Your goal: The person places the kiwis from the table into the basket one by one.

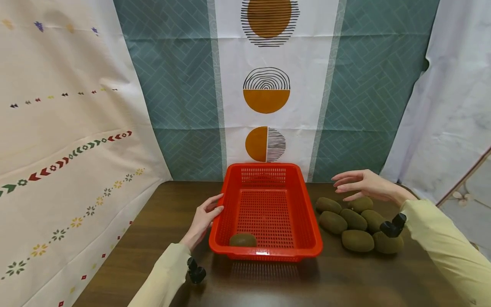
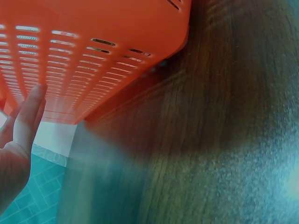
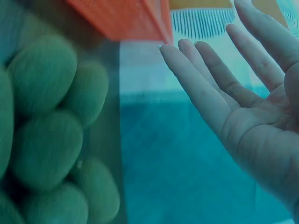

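Observation:
A red plastic basket (image 1: 264, 253) with slotted walls stands on the table, and a single brown kiwi (image 1: 243, 240) lies in its near left corner. My left hand (image 1: 202, 217) is at the basket's left side. In the left wrist view its extended fingers (image 2: 32, 112) lie against the slotted outer wall. To the right of the basket, several kiwis (image 1: 357, 241) lie close together on the table. Above the back of that group hovers my right hand (image 1: 364, 184), fingers spread and loosely bent, palm free of anything. The right wrist view shows kiwis (image 3: 44, 149) beside and below this hand.
The dark wooden table (image 1: 168, 213) ends at a hanging cloth (image 1: 180, 106) close behind the basket. A patterned pale cloth (image 1: 76, 170) borders the left side, and another light cloth (image 1: 456, 98) hangs at the right. Both wrists carry small black devices (image 1: 197, 271).

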Motion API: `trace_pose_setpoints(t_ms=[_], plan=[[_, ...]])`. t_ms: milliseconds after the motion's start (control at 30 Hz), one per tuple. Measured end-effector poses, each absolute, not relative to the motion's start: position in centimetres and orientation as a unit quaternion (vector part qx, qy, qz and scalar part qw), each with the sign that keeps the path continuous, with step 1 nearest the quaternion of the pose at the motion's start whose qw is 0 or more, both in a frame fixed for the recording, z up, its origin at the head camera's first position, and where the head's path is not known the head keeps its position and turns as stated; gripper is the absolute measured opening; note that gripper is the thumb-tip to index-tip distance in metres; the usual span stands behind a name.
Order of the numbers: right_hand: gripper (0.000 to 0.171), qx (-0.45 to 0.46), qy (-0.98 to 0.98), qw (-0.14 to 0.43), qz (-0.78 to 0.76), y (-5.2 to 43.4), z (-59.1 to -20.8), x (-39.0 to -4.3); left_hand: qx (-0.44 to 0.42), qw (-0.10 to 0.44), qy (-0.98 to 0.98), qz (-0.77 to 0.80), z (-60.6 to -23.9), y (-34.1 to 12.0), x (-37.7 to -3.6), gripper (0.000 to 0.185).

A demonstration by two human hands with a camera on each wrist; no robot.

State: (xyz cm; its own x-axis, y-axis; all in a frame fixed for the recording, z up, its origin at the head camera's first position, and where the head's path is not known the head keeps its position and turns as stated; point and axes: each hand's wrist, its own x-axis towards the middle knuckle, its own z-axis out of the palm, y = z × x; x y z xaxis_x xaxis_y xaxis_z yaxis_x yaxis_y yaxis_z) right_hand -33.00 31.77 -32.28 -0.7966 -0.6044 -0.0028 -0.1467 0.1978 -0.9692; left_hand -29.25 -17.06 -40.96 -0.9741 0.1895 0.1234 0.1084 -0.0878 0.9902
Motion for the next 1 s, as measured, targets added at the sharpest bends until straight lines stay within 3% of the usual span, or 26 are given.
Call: trace_pose_setpoints(t_ms=[400,733,1000], plan=[[0.044,-0.233,0.784,0.179,-0.547,38.5,-35.7,-31.6,0.098,0.031,0.676,0.730,-40.7,-17.0,-29.2,0.047],[0.045,-0.178,0.835,0.139,-0.501,40.9,-37.4,-30.7,0.097,0.031,0.675,0.731,-40.8,-16.9,-29.2,0.047],[0.045,-0.157,0.848,0.152,-0.482,42.1,-39.1,-30.3,0.099,0.027,0.676,0.730,-40.9,-16.9,-29.2,0.047]])
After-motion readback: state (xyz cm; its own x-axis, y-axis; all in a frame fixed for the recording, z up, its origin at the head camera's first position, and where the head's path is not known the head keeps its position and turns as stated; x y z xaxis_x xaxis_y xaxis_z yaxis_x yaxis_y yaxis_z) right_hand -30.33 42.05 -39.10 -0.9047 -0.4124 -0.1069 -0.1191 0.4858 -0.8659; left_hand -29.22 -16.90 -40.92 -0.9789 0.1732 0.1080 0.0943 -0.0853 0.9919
